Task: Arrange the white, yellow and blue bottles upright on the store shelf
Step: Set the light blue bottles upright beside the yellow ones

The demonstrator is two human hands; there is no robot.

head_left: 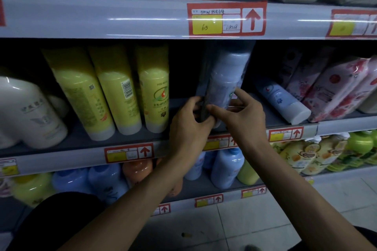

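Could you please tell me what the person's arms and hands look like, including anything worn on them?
Both arms are bare as far as the frame shows, and the left hand and right hand wear no gloves. No watch, bracelet or ring shows on the sides in view. Dark fabric at the lower left corner may be clothing; whether it is a sleeve I cannot tell.

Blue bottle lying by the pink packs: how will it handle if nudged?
The blue bottle looks round and lies tipped over, so it may roll. Glossy plastic, probably slippery. The pink packs beside it likely stop it rolling right.
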